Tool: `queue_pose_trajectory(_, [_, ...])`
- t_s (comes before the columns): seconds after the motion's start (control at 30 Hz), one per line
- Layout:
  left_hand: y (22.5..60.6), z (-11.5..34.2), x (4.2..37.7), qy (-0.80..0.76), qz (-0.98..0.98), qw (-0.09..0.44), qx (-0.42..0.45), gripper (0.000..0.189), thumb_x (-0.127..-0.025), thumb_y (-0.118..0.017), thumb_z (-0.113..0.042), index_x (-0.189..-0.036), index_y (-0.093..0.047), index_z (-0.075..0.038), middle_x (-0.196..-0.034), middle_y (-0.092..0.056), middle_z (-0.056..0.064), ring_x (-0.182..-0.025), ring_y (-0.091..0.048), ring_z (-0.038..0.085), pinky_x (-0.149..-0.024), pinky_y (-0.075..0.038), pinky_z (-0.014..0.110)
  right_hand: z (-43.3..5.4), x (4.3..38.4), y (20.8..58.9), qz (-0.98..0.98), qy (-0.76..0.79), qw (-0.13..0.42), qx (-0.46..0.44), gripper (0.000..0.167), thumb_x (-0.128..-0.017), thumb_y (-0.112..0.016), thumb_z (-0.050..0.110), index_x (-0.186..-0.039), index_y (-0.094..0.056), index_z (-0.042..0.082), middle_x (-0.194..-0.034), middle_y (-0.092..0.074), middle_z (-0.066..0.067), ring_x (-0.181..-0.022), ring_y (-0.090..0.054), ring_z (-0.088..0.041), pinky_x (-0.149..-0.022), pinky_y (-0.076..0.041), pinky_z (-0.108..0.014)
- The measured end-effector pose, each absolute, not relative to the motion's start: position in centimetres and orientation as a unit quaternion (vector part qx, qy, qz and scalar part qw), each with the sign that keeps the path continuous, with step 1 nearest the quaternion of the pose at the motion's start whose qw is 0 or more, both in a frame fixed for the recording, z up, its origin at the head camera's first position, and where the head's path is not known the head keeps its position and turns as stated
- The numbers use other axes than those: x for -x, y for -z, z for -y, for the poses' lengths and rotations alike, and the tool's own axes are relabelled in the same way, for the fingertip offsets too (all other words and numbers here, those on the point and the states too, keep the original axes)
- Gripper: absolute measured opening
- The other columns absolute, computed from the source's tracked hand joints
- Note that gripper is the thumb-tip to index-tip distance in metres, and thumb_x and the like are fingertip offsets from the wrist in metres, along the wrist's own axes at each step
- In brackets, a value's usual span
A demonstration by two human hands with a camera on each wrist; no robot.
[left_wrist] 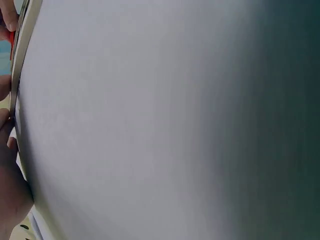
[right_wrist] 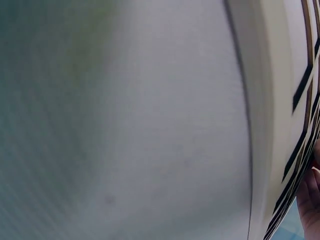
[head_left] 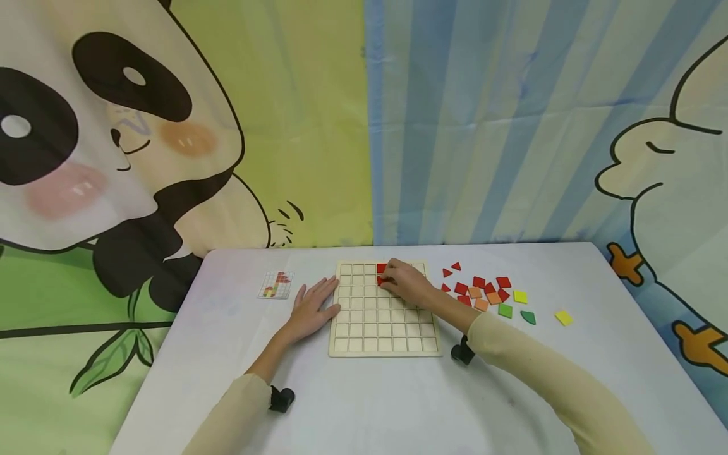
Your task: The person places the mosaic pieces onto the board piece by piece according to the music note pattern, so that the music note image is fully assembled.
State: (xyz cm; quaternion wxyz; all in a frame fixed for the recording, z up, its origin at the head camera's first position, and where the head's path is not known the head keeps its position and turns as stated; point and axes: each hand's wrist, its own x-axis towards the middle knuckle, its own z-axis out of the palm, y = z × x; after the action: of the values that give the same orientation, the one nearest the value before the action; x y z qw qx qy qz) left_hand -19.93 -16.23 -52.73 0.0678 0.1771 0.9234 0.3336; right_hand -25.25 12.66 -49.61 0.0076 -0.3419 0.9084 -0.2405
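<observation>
A light wooden grid board [head_left: 357, 356] lies flat on the table. My left hand [head_left: 309, 309] rests at its left edge, fingers extended and thumb touching the rim. Over the upper part of the board, my right hand [head_left: 405, 281] pinches a red tile [head_left: 379, 280] in the second row, mostly covered by the fingertips. Just above it, a red square tile [head_left: 382, 268] sits in a top-row cell. In the left wrist view, part of the left hand [left_wrist: 14, 192] shows beside the board's edge. The right wrist view catches some fingers of the right hand [right_wrist: 311, 200] at the far side.
To the right of the board lie loose tiles: several red squares and triangles, orange squares [head_left: 481, 304], yellow squares [head_left: 520, 296], a green square [head_left: 505, 310] and a green rounded piece [head_left: 528, 317]. A printed pattern card [head_left: 266, 292] is left of the board. Cartoon curtains hang behind the table.
</observation>
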Motion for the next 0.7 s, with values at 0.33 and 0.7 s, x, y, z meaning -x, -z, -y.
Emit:
queue_pose_trajectory(0.33, [52.2, 15.6, 20.1, -0.373, -0.912, 0.07, -0.152, 0.063, -0.104, -0.056, -0.024, -0.16, -0.036, -0.005, -0.169, -0.03, 0.014, -0.158, -0.021, 0.039, -0.126, 0.005, 0.065, -12.7, 25.8, 49.3, -0.912, 0.242, 0.029, 0.331, 0.025, -0.098, -0.072, 0.015, -0.116, -0.077, -0.001, -0.107, -0.064, -0.011, -0.088, -0.062, -0.02, -0.074, -0.053, -0.027])
queue_pose_trajectory(0.7, [51.6, 14.2, 20.6, -0.472, -0.868, 0.093, -0.125, 0.056, -0.11, -0.045, -0.018, -0.162, -0.03, -0.003, -0.172, -0.024, 0.013, -0.161, -0.016, 0.032, -0.13, 0.007, 0.054, -13.1, 26.1, 49.8, -0.895, 0.24, 0.007, 0.376, 0.023, -0.098, -0.07, 0.009, -0.116, -0.077, -0.003, -0.107, -0.063, -0.015, -0.086, -0.062, -0.021, -0.072, -0.053, -0.027])
